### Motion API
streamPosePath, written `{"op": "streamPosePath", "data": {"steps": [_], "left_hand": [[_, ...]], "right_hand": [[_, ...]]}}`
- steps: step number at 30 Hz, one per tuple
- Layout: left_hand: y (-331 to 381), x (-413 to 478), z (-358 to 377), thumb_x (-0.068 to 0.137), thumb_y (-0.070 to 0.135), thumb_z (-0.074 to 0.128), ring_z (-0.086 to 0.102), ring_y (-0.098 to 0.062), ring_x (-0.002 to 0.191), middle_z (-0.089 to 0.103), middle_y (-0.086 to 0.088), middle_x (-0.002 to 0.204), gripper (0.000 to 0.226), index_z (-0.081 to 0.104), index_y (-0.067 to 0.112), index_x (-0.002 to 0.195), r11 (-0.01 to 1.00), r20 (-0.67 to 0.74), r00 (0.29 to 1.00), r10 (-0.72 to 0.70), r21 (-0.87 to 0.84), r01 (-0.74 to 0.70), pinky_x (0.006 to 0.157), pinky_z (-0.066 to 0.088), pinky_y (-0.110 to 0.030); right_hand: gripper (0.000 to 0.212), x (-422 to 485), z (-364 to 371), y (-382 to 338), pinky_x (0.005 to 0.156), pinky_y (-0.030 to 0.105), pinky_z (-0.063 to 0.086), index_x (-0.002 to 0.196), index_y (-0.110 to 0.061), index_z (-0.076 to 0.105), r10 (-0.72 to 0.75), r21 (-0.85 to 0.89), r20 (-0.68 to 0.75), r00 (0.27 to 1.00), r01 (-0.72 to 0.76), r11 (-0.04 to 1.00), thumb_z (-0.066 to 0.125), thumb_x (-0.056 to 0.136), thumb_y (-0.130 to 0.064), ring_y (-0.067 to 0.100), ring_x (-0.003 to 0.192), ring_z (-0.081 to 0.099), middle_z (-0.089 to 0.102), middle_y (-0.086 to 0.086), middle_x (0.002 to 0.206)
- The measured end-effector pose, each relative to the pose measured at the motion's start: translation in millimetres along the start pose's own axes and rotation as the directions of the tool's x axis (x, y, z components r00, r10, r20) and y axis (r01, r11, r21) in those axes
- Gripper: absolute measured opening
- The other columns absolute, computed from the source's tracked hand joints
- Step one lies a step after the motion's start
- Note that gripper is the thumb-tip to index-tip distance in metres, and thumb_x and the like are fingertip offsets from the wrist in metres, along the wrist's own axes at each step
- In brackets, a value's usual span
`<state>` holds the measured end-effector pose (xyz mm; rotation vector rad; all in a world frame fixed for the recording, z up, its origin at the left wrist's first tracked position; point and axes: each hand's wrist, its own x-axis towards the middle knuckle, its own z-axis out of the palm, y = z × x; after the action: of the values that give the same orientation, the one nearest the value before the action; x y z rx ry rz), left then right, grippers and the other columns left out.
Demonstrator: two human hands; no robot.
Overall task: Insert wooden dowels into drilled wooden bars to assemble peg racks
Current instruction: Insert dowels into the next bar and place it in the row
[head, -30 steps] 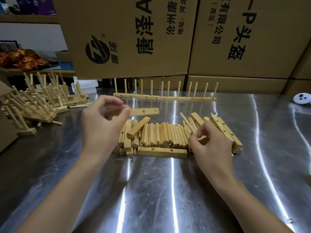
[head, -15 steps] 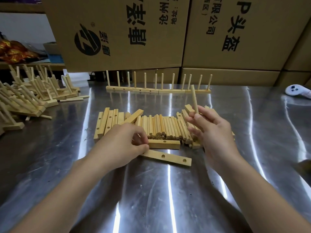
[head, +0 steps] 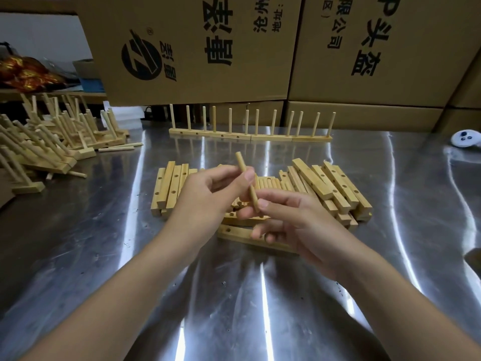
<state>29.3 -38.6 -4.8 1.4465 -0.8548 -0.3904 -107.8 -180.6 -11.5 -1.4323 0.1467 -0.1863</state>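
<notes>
Entry: dowel (head: 242, 165), leaning toward 11 o'clock, was pinched by both my left hand (head: 208, 196) and right hand (head: 294, 222), above the drilled bar (head: 235, 232) at 6 o'clock. Risk, I judged: skewed entry jamming; loose bar skidding.

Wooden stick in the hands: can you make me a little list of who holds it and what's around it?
dowel: tilted, held off the table
left hand: pinches its middle
right hand: pinches its lower end
drilled bar: flat on the metal table, under the hands
loose dowels: heap behind the hands
finished racks: row at the back, pegs up
</notes>
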Motion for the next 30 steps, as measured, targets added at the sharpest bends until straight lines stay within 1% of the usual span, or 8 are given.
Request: {"op": "streamPosePath", "data": {"steps": [3, 6, 9, 13, 16, 18, 25, 30], "left_hand": [[1.0, -0.9, 0.8, 0.095, 0.041, 0.075, 0.072, -0.013, 0.079, 0.077, 0.0, 0.091, 0.023, 0.083, 0.02, 0.1, 0.991, 0.004, 0.998, -0.07, -0.115, 0.07, 0.071, 0.056, -0.024], [1.0, 0.0, 0.0, 0.088, 0.05, 0.075, 0.066, -0.009, 0.077, 0.075, 0.005, 0.091, 0.032, 0.084, 0.024, 0.104, 0.981, 0.038, 0.991, -0.125, -0.145, 0.129, 0.075, 0.055, -0.029], [1.0, 1.1, -1.2, 0.097, 0.043, 0.07, 0.065, -0.004, 0.077, 0.074, 0.01, 0.095, 0.024, 0.084, 0.03, 0.111, 0.97, 0.094, 0.986, -0.135, -0.189, 0.151, 0.081, 0.052, -0.033], [4.6, 1.2, -2.4, 0.1, 0.043, 0.067, 0.064, -0.001, 0.073, 0.072, 0.013, 0.092, 0.027, 0.081, 0.03, 0.118, 0.963, 0.177, 0.978, -0.11, -0.226, 0.149, 0.078, 0.052, -0.028], [6.3, -0.4, -2.4, 0.102, 0.044, 0.065, 0.063, -0.006, 0.08, 0.071, 0.013, 0.086, 0.028, 0.081, 0.027, 0.116, 0.958, 0.226, 0.969, -0.098, -0.241, 0.153, 0.09, 0.052, -0.035], [7.1, -1.1, -2.2, 0.102, 0.045, 0.063, 0.06, -0.009, 0.082, 0.071, 0.007, 0.092, 0.026, 0.082, 0.028, 0.107, 0.961, 0.245, 0.966, -0.082, -0.239, 0.142, 0.095, 0.05, -0.04], [10.3, -0.9, -4.0, 0.106, 0.04, 0.058, 0.061, -0.007, 0.073, 0.069, 0.011, 0.104, 0.03, 0.076, 0.032, 0.129, 0.966, 0.344, 0.939, 0.018, -0.25, 0.073, 0.073, 0.053, -0.026], [11.0, -1.6, -5.4, 0.107, 0.037, 0.058, 0.062, -0.006, 0.08, 0.068, 0.01, 0.104, 0.032, 0.073, 0.034, 0.135, 0.973, 0.365, 0.931, 0.021, -0.22, 0.064, 0.073, 0.053, -0.022]], "right_hand": [[0.027, -1.9, 5.5, 0.5, 0.074, 0.021, 0.056, 0.127, -0.021, 0.076, 0.046, 0.001, 0.026, 0.999, -0.046, 0.999, 0.058, 0.109, -0.031, 0.02, 0.092, 0.078, 0.077, 0.011, 0.124], [0.029, -2.5, 6.3, -2.1, 0.077, 0.024, 0.055, 0.124, -0.018, 0.078, 0.06, 0.044, 0.029, 0.998, -0.061, 0.997, 0.054, 0.109, -0.027, 0.021, 0.092, 0.078, 0.077, 0.014, 0.123], [0.026, -3.5, 6.3, -4.1, 0.076, 0.022, 0.055, 0.12, -0.014, 0.079, 0.049, 0.066, 0.035, 0.998, -0.052, 0.996, 0.059, 0.106, -0.024, 0.018, 0.088, 0.077, 0.077, 0.015, 0.12], [0.026, -5.6, 6.9, -6.4, 0.076, 0.023, 0.053, 0.119, -0.015, 0.079, 0.027, 0.067, 0.044, 0.999, -0.03, 0.997, 0.065, 0.1, -0.027, 0.017, 0.087, 0.076, 0.078, 0.014, 0.117], [0.027, -7.0, 6.7, -8.5, 0.077, 0.023, 0.053, 0.117, -0.015, 0.079, 0.017, 0.071, 0.046, 0.999, -0.02, 0.997, 0.067, 0.097, -0.03, 0.017, 0.086, 0.076, 0.078, 0.013, 0.115], [0.029, -8.0, 6.0, -8.8, 0.078, 0.025, 0.052, 0.117, -0.014, 0.078, 0.016, 0.07, 0.046, 0.999, -0.019, 0.997, 0.068, 0.097, -0.031, 0.017, 0.087, 0.075, 0.078, 0.012, 0.115], [0.033, -6.9, 0.7, -6.9, 0.078, 0.023, 0.054, 0.121, -0.013, 0.077, 0.012, -0.002, 0.037, 0.999, -0.012, 1.0, 0.072, 0.096, -0.034, 0.015, 0.09, 0.073, 0.077, 0.01, 0.114], [0.033, -4.4, -2.8, -4.1, 0.082, 0.025, 0.054, 0.121, -0.015, 0.077, 0.028, -0.033, 0.027, 0.999, -0.027, 0.999, 0.072, 0.096, -0.036, 0.016, 0.091, 0.073, 0.077, 0.009, 0.118]]}}
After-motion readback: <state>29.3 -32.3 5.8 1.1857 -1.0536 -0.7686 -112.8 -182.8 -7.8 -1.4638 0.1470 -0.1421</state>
